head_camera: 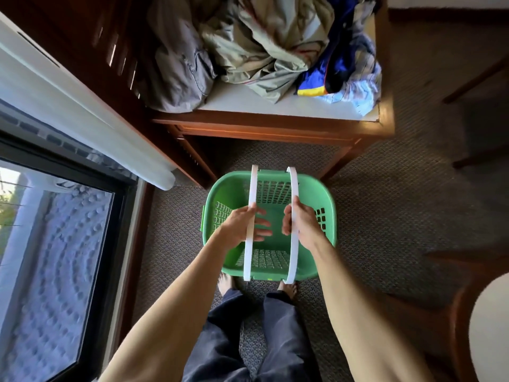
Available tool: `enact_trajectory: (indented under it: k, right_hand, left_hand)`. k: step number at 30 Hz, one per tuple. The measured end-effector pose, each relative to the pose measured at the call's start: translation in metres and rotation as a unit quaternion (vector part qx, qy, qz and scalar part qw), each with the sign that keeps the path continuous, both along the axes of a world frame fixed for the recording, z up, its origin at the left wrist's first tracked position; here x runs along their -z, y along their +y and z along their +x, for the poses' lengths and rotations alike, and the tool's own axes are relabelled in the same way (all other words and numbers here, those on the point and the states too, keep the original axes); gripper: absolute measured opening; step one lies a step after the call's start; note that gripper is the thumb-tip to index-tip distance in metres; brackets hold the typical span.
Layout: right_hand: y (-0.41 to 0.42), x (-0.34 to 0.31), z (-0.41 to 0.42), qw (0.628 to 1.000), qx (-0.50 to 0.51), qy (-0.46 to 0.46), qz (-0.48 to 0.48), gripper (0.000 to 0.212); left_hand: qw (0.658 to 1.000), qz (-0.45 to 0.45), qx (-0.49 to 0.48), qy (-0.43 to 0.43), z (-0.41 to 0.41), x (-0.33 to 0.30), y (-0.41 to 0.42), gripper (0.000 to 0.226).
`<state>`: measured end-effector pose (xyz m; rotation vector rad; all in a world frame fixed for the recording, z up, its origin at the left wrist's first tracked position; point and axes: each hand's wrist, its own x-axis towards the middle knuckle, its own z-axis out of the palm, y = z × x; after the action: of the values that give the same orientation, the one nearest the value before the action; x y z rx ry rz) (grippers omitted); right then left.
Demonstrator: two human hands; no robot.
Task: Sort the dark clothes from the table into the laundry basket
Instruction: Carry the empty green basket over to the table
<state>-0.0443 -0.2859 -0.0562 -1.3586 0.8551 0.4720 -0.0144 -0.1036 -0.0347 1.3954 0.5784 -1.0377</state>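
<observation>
A green laundry basket [231,188] with nothing in it stands on the carpet in front of my feet. Its two white handles are raised. My left hand [242,224] grips the left handle [252,188] and my right hand [303,221] grips the right handle [294,186]. Beyond it, a wooden table [275,106] carries a heap of clothes: a dark grey garment [176,64] at the left, a pale khaki one [261,45] in the middle, a dark blue piece with yellow trim [338,51] and a light striped piece [358,92] at the right.
A window [55,244] and a white unit [68,100] line the left side. A wooden chair [482,312] with a pale seat stands at the lower right, and more chair legs [473,78] at the upper right. Patterned carpet [385,216] surrounds the basket.
</observation>
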Motion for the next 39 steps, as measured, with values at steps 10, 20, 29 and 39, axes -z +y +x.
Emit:
enact_trajectory:
  k: [10, 20, 29, 39]
  right_hand:
    - [-0.069, -0.081, -0.087, 0.988, 0.14, -0.066, 0.022, 0.042]
    - [-0.182, -0.119, -0.114, 0.973, 0.169, -0.153, 0.041, 0.041]
    - [-0.295, -0.151, -0.096, 0.97, 0.216, -0.095, -0.05, 0.048]
    - [-0.42, -0.143, -0.04, 0.967, 0.232, -0.05, -0.093, 0.049]
  left_hand:
    - [0.993, -0.063, 0.009, -0.103, -0.045, -0.072, -0.076, 0.037]
    - [0.992, -0.08, 0.048, -0.087, -0.042, -0.102, -0.203, 0.047]
    - [0.991, -0.071, 0.082, -0.083, -0.027, -0.118, -0.333, 0.048]
    - [0.987, -0.048, 0.129, -0.078, 0.026, -0.095, -0.47, 0.046]
